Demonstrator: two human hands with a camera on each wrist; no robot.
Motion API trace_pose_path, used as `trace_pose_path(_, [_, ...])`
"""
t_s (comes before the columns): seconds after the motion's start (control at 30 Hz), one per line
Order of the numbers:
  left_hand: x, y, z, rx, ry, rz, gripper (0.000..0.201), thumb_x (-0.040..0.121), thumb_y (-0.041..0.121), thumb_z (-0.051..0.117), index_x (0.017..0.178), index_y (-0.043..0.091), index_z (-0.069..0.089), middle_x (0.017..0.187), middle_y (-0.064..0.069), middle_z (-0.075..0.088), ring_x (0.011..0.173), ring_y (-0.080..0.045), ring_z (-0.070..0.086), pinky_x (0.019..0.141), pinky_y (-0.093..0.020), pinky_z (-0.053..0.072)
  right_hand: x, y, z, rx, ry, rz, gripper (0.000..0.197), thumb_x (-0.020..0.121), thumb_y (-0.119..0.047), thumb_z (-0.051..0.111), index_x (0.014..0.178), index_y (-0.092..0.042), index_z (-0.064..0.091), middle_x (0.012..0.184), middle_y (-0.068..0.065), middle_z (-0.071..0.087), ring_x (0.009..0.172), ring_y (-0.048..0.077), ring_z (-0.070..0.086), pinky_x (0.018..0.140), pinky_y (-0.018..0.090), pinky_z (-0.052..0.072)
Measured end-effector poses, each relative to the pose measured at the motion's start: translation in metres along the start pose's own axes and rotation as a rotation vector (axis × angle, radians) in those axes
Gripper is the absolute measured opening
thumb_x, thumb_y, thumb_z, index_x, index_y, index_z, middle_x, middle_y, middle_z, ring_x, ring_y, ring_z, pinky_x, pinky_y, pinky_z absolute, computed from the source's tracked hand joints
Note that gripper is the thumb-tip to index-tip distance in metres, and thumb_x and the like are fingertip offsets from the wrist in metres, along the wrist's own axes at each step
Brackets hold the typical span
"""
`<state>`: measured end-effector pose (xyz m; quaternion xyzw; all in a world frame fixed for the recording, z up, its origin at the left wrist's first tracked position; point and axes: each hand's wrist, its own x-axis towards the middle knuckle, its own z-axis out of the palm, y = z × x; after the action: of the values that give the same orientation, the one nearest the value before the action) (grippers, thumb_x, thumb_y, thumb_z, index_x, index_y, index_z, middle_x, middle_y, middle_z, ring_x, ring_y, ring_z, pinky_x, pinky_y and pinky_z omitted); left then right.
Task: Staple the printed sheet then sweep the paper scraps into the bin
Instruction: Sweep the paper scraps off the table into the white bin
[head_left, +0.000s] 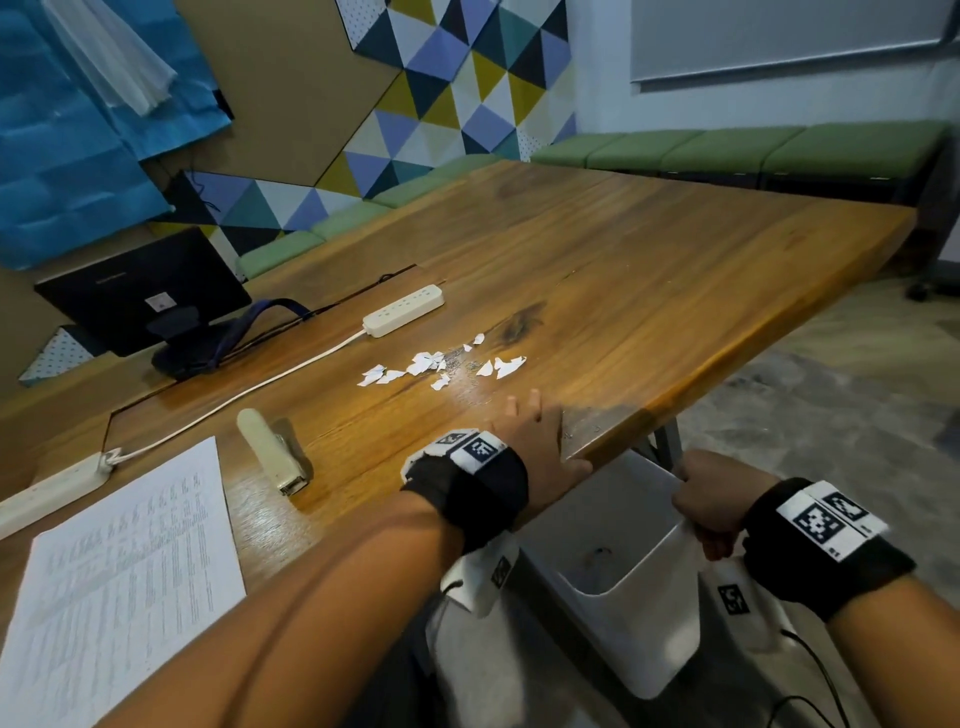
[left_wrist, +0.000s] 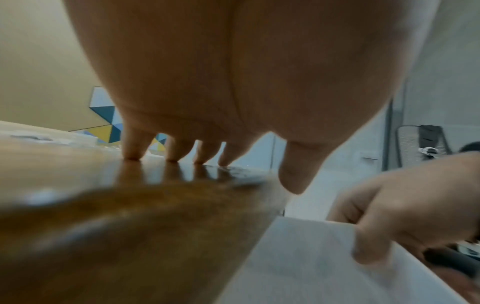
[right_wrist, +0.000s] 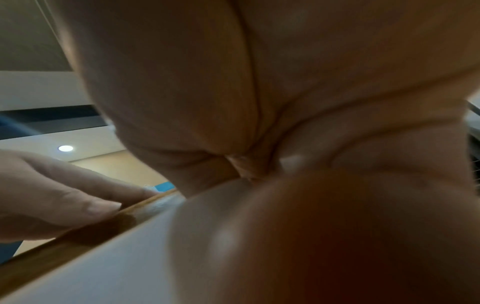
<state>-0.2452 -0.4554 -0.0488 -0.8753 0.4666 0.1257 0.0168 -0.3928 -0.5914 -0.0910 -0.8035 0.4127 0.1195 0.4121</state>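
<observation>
Several white paper scraps (head_left: 441, 366) lie scattered on the wooden table (head_left: 649, 260), a little beyond my left hand (head_left: 535, 436). That hand rests near the table's front edge with straight fingers (left_wrist: 133, 148) whose tips touch the wood, and it holds nothing. My right hand (head_left: 709, 501) grips the rim of the white bin (head_left: 639, 597), which it holds just below the table edge. The printed sheet (head_left: 119, 582) lies at the near left. A cream stapler (head_left: 272, 449) lies on the table beside the sheet.
A white power strip (head_left: 404, 309) with its cable runs across the table's left half, and a second strip (head_left: 49, 491) sits at the left edge. A black monitor (head_left: 143, 293) stands at the back left. Green benches (head_left: 779, 148) line the far walls.
</observation>
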Motion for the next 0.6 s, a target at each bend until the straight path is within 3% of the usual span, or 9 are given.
trace_pose_path(0.07, [-0.003, 0.008, 0.009, 0.032, -0.024, 0.070, 0.076, 0.096, 0.051, 0.048, 0.156, 0.019, 0.014, 0.166, -0.005, 0.006, 0.153, -0.032, 0.004, 0.121, -0.054, 0.009, 0.001, 0.002, -0.003, -0.005, 0.001, 0.000, 0.026, 0.083, 0.002, 0.037, 0.067, 0.003, 0.057, 0.041, 0.015, 0.060, 0.034, 0.026, 0.059, 0.045, 0.030, 0.052])
trace_pose_path(0.13, [-0.012, 0.018, 0.016, 0.083, 0.023, 0.143, 0.077, 0.098, 0.047, 0.045, 0.158, 0.016, 0.007, 0.167, -0.004, 0.001, 0.153, -0.029, -0.001, 0.122, -0.049, 0.005, 0.001, 0.004, -0.006, 0.010, -0.023, -0.004, 0.026, 0.083, 0.003, 0.037, 0.073, 0.007, 0.060, 0.043, 0.018, 0.060, 0.033, 0.026, 0.057, 0.044, 0.028, 0.049])
trace_pose_path(0.2, [-0.021, 0.028, 0.023, 0.129, 0.061, 0.203, 0.076, 0.100, 0.045, 0.042, 0.158, 0.013, 0.005, 0.167, -0.005, -0.003, 0.153, -0.026, -0.004, 0.123, -0.045, 0.003, 0.001, 0.006, -0.009, 0.018, -0.039, -0.014, 0.028, 0.082, 0.002, 0.036, 0.078, 0.012, 0.062, 0.049, 0.023, 0.060, 0.035, 0.027, 0.056, 0.042, 0.027, 0.048])
trace_pose_path(0.33, [-0.041, 0.043, 0.029, 0.110, -0.008, 0.341, 0.069, 0.103, 0.036, 0.040, 0.158, 0.011, 0.007, 0.167, -0.005, -0.003, 0.153, -0.022, -0.006, 0.123, -0.041, -0.003, 0.002, 0.006, -0.011, 0.013, -0.041, -0.021, 0.027, 0.080, 0.004, 0.036, 0.069, 0.009, 0.059, 0.054, 0.028, 0.061, 0.032, 0.027, 0.057, 0.038, 0.024, 0.046])
trace_pose_path(0.43, [-0.051, 0.048, 0.026, 0.059, -0.069, 0.381, 0.063, 0.102, 0.033, 0.044, 0.157, 0.012, 0.019, 0.166, -0.005, 0.014, 0.152, -0.023, 0.014, 0.123, -0.039, 0.014, 0.005, 0.006, -0.011, 0.015, -0.039, -0.021, 0.028, 0.082, 0.004, 0.038, 0.065, 0.006, 0.060, 0.049, 0.024, 0.061, 0.031, 0.026, 0.058, 0.038, 0.023, 0.046])
trace_pose_path(0.53, [-0.049, 0.044, 0.007, -0.026, 0.072, 0.365, 0.048, 0.100, 0.032, 0.049, 0.145, 0.017, 0.045, 0.151, -0.003, 0.047, 0.131, -0.023, 0.050, 0.105, -0.036, 0.040, 0.007, 0.006, -0.010, 0.009, -0.006, -0.004, 0.032, 0.084, 0.002, 0.041, 0.060, 0.001, 0.061, 0.036, 0.009, 0.059, 0.031, 0.021, 0.059, 0.042, 0.026, 0.049])
trace_pose_path(0.6, [-0.041, 0.036, -0.014, -0.130, 0.175, 0.312, 0.040, 0.099, 0.030, 0.050, 0.138, 0.018, 0.053, 0.140, -0.003, 0.057, 0.125, -0.023, 0.054, 0.100, -0.035, 0.041, 0.007, 0.006, -0.011, 0.016, -0.008, 0.004, 0.031, 0.084, 0.002, 0.042, 0.060, 0.001, 0.062, 0.037, 0.009, 0.060, 0.035, 0.024, 0.061, 0.047, 0.032, 0.053])
